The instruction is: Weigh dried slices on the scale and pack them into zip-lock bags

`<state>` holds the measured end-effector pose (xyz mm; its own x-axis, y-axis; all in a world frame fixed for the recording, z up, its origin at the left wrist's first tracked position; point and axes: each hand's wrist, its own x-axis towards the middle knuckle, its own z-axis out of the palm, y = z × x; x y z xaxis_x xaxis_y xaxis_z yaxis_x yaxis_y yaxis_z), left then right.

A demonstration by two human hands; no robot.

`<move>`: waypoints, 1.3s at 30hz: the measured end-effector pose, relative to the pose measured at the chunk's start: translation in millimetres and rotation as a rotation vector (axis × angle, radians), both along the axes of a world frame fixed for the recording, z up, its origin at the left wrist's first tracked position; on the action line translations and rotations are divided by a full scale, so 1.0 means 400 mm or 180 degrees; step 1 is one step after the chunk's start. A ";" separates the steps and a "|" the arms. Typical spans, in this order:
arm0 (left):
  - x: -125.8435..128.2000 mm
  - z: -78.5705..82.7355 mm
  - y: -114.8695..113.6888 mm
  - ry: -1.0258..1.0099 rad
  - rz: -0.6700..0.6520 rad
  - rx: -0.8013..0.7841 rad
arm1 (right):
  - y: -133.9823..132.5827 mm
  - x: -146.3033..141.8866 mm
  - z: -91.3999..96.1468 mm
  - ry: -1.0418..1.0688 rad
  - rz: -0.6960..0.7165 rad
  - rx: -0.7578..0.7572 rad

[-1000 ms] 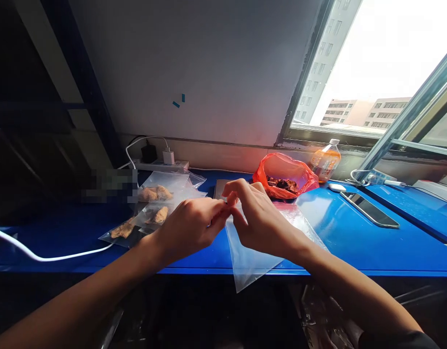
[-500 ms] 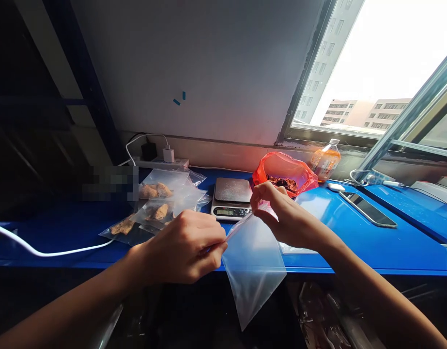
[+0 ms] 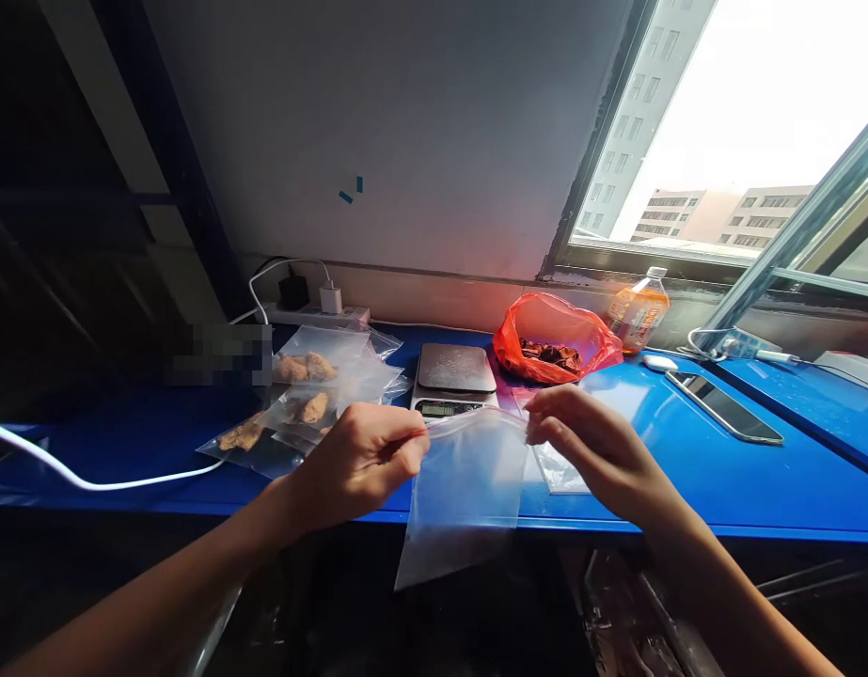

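1. While both hands work just in front of the counter (image 3: 687, 470), we record the left hand (image 3: 367, 456) with its grip closed, thumb pressed to forefinger on the left top corner of one clear bag (image 3: 462, 489). The right hand (image 3: 595, 451) has its grip pinched on the right top corner, its other fingers loosely curled.
2. We note that the clear bag looks empty. Its mouth edge runs left to right between the two grips, and its body hangs down past the counter's near edge. One hand holds each end, so neither is nearer.
3. Just beyond the right hand, one flat bag (image 3: 557, 470) lies on the counter, also empty.
4. Further back we count one scale (image 3: 453, 376). To its left are three filled bags (image 3: 303, 367) of brownish pieces, overlapping, so more may be hidden.
5. Farthest, we count one red bag (image 3: 553, 338) of dark pieces, one bottle (image 3: 638, 306), one phone (image 3: 722, 406) and one power strip (image 3: 313, 306) at the wall.
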<state>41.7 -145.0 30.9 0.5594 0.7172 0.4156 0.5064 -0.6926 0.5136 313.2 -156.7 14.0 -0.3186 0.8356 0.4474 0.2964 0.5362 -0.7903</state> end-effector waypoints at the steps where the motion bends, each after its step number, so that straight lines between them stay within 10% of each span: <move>1: 0.010 -0.004 0.001 0.0002 -0.0016 -0.0102 | -0.002 -0.012 -0.006 0.0150 -0.0155 -0.0066; 9: 0.001 -0.003 0.032 0.0249 -0.0020 -0.0625 | 0.095 0.081 -0.042 0.0107 -0.0859 -0.0345; 16: -0.218 -0.013 0.234 0.1384 0.3054 0.0192 | 0.262 0.277 -0.140 -0.1211 -0.2064 -0.0175; 18: -0.255 -0.019 0.271 0.1615 0.3194 -0.0199 | 0.281 0.291 -0.157 -0.1431 -0.2462 -0.0137; 25: -0.166 0.018 0.273 0.0780 0.2537 0.0938 | 0.267 0.218 -0.061 -0.1190 -0.2574 0.0574; 31: 0.033 0.062 0.261 -0.0018 0.0250 0.0803 | 0.329 0.013 0.007 0.0186 -0.0195 -0.0396; 39: 0.126 0.002 0.306 0.0136 0.0763 0.1065 | 0.314 -0.047 -0.048 0.1186 0.0215 -0.1006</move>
